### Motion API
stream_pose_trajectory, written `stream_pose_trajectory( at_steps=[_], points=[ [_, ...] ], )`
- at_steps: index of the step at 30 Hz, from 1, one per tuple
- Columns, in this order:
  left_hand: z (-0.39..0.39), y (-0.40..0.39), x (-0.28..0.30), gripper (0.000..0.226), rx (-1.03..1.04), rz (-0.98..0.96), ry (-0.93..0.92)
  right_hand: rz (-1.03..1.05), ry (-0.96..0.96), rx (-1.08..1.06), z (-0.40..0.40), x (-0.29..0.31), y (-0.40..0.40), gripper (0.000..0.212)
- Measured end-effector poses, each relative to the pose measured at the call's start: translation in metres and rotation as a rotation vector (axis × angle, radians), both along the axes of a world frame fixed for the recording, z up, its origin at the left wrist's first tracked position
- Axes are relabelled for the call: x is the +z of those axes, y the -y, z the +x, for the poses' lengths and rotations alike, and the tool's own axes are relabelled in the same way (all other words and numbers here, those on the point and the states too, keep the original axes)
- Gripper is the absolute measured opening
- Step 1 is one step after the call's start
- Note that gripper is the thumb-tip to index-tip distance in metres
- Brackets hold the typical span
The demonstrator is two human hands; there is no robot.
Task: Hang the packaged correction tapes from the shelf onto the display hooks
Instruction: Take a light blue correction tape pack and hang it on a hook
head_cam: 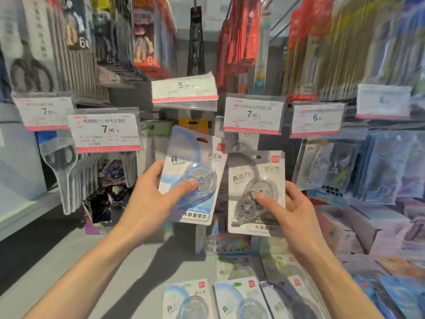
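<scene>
Nearest us, at six o'clock, more packaged correction tapes [232, 300] lie flat on the shelf [142, 268], waiting their turn. Our left hand [147, 201] grasps a blue-carded pack [193, 176], thumb pressed on the blister; our right hand [296, 217] grasps a grey-carded pack [256, 192] the same way. Both packs are raised at twelve o'clock, below the price tags [253, 115]. The hook itself is hard to make out behind them. We judge it best to hang one pack at a time: tilt the card upright, line the hang slot [202, 140] with the hook tip, then slide it back. No bins or trays show; the stock lies loose.
</scene>
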State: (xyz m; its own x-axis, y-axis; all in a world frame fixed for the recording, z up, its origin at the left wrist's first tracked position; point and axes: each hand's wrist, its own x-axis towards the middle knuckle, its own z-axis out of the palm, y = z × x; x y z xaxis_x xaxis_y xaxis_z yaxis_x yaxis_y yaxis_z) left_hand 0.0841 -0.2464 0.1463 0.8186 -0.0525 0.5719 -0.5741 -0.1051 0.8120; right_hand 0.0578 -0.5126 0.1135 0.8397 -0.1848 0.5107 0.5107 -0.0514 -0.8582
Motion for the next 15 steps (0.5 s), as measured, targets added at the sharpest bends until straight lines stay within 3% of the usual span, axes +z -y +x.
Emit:
stream_pose_trajectory(
  at_steps=[15],
  points=[
    [-0.018,0.022,0.017,0.050,-0.080,-0.130,0.216,-0.059,0.129,0.034,0.004,0.025,0.012,0.033]
  ],
)
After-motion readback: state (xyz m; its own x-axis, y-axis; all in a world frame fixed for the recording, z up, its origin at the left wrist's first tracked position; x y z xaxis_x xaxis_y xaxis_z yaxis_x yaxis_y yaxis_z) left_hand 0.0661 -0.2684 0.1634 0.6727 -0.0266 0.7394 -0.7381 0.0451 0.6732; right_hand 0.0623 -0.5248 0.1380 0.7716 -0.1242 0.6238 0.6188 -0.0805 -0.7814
